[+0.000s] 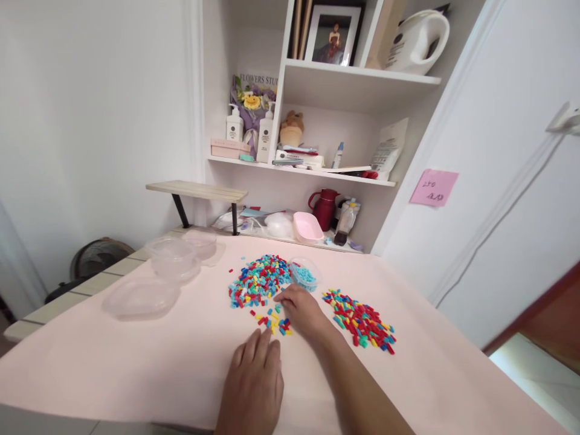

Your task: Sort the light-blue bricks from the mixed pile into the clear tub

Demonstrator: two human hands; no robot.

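My left hand [256, 377] lies flat on the pink table cover [172, 356], fingers stretched forward and nothing visible in them. Just beyond its fingertips is a small scatter of coloured plastic pieces [274, 323], mostly yellow, red and blue. My right hand [299, 308] reaches in from the right, its fingers closed at the near edge of a large mixed pile of pieces [258, 279]. Whatever its fingertips hold, if anything, is too small to make out. Behind this hand stands a clear round container [312, 266] partly filled with light blue pieces. A mostly red pile [362, 317] lies to the right.
Clear plastic containers [170, 257] and a clear lid-like tray [141, 299] sit at the left. Along the back are a pink basin [308, 228], a red jug [324, 208] and a bottle of dark liquid [345, 223]. A small wooden stand [197, 191] rises at the back left.
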